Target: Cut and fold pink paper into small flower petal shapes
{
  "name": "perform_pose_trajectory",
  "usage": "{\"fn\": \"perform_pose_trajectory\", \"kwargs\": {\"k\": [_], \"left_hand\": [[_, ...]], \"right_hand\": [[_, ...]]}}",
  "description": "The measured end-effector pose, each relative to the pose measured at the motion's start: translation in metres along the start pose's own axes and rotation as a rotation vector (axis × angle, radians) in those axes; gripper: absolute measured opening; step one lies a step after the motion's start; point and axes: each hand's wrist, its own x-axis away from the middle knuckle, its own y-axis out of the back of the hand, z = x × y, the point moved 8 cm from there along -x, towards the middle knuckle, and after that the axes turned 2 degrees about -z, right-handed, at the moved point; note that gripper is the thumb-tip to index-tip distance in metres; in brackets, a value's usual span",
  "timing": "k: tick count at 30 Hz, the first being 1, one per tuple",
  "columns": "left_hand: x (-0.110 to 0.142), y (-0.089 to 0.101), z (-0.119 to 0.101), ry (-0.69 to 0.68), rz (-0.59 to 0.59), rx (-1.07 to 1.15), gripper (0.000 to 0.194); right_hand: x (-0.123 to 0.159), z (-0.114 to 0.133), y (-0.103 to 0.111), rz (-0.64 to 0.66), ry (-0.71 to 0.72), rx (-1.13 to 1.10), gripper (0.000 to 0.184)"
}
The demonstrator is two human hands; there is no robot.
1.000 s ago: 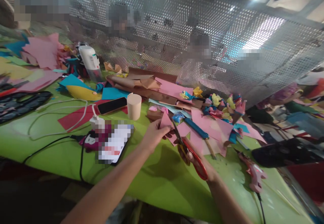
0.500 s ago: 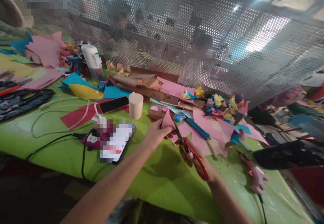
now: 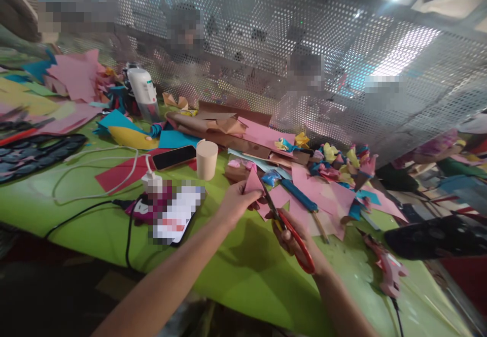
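Observation:
Between the fingers of my left hand [image 3: 238, 200] is a small pointed piece of pink paper [image 3: 252, 182], pinched above the green table [image 3: 243, 276]. My right hand [image 3: 294, 238] grips a pair of scissors [image 3: 299, 245] with red and yellow handles. Their dark blades point up and left and lie along the right edge of the pink piece. Whether the blades are fully closed I cannot make out. Just beyond my hands lie pink paper scraps [image 3: 304, 179], a blue rolled stick [image 3: 300, 195] and a crumpled blue bit [image 3: 271, 177].
A beige paper cup [image 3: 207, 160], a dark phone [image 3: 174, 158] and a lit phone [image 3: 178, 215] stand left of my hands. Cables run to a purple power strip [image 3: 142, 210]. A pink glue gun [image 3: 386, 263] lies right. Behind rises a perforated metal screen [image 3: 247, 47].
The scene has shifted slightly to the right in view. Both hands keep their hold, and the scissors stay at the paper's edge, their blades looking slightly closer together.

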Motion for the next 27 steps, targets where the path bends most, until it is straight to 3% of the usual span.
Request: {"fn": "perform_pose_trajectory", "kwargs": {"k": [6,16,21,27], "left_hand": [[0.002,-0.001,-0.002,0.015,-0.003,0.011,0.016],[0.001,-0.001,-0.001,0.011,0.007,0.014,0.016],[0.002,-0.001,-0.001,0.006,0.019,0.014,0.015],[0.003,-0.002,0.001,0.016,0.027,0.03,0.018]], "right_hand": [[0.0,0.003,-0.005,0.02,-0.025,-0.046,0.059],[-0.002,0.002,0.002,-0.061,-0.023,0.016,0.053],[-0.004,-0.007,0.006,-0.085,-0.048,0.057,0.046],[-0.01,-0.022,0.012,-0.099,0.018,0.056,0.047]]}}
